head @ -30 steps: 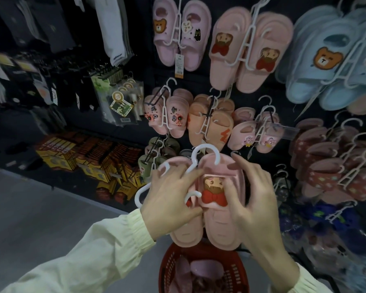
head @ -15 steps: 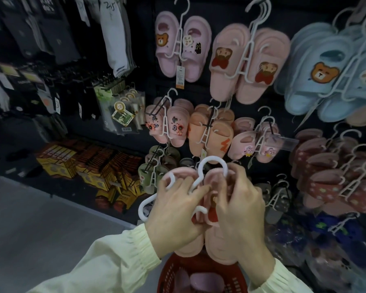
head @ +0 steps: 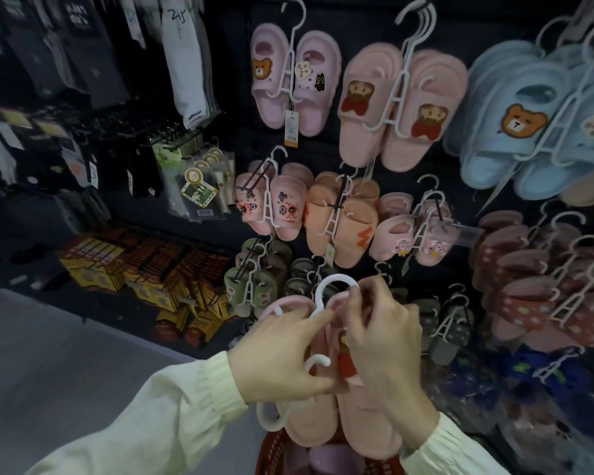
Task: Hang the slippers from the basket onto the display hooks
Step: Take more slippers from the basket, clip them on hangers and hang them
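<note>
A pair of pink slippers [head: 354, 426] on a white plastic hanger [head: 323, 293] is held in front of the display wall, above a red basket [head: 271, 454]. My left hand [head: 282, 351] grips the left slipper and the hanger's stem. My right hand [head: 384, 341] covers the right slipper, its fingertips pinching the tip of the hanger's hook. The hook's curve stands free above both hands. More pink and purple slippers lie in the basket. A matching pink pair with a bear patch [head: 402, 108] hangs on a hook at the upper middle.
The dark wall carries many hung pairs: lilac clogs [head: 295, 80], light blue slippers [head: 528, 125], small pink [head: 271, 204] and orange pairs [head: 340, 217], brown dotted ones [head: 535, 286]. Socks [head: 189, 60] and yellow boxes [head: 144, 265] fill the left. Grey floor lies lower left.
The pair has risen slightly toward the wall. My right hand slid up over the right slipper's bear patch and now pinches the hook's tip. The view tilted upward.
</note>
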`<state>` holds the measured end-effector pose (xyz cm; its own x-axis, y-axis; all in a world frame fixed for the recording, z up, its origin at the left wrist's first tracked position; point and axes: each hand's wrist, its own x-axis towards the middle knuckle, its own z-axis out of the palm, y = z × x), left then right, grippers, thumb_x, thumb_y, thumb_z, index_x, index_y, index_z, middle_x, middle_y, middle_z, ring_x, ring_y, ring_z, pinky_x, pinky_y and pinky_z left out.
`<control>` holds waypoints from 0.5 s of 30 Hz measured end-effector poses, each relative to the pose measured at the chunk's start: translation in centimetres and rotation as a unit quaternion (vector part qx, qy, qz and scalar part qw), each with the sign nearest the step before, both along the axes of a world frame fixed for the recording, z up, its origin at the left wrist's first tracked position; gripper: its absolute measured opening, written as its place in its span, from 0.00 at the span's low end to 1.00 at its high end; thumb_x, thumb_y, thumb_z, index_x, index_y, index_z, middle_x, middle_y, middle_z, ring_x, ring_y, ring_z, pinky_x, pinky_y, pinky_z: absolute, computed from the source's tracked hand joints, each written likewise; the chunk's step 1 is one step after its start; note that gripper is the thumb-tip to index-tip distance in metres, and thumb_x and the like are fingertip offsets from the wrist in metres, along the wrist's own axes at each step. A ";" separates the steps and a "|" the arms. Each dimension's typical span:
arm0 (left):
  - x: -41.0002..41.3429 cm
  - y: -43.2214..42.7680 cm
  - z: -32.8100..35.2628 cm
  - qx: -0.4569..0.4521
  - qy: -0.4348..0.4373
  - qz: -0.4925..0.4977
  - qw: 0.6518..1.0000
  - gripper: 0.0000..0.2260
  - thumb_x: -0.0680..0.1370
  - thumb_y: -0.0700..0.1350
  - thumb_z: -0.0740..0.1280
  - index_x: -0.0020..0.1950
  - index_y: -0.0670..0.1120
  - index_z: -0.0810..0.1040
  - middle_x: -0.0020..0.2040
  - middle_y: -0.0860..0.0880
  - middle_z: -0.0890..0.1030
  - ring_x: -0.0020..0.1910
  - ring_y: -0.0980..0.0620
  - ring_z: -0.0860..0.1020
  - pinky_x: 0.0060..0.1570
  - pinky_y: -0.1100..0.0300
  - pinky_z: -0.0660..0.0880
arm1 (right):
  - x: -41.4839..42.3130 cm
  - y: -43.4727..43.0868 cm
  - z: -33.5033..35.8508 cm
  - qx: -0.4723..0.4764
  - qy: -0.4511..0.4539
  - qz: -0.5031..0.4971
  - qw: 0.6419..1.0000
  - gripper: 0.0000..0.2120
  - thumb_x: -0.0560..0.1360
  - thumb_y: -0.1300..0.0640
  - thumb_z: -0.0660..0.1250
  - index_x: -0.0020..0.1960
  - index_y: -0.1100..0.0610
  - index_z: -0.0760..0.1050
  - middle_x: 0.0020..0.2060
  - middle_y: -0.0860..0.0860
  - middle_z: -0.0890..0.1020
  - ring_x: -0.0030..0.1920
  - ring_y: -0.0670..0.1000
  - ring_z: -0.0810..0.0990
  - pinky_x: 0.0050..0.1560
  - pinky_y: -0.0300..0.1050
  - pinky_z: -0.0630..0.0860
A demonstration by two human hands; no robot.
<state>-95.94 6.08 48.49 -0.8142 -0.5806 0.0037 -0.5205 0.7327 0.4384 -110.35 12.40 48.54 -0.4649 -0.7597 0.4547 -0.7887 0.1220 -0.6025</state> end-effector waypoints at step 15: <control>0.7 -1.9 0.2 0.184 -0.018 -0.051 0.981 0.19 0.75 0.64 0.67 0.63 0.58 0.75 0.48 0.52 0.82 0.45 0.53 0.80 0.48 0.53 0.78 | -0.6 0.6 -0.9 0.175 -0.028 0.123 0.976 0.11 0.81 0.48 0.51 0.45 0.49 0.69 0.36 0.43 0.80 0.39 0.47 0.79 0.57 0.54 0.68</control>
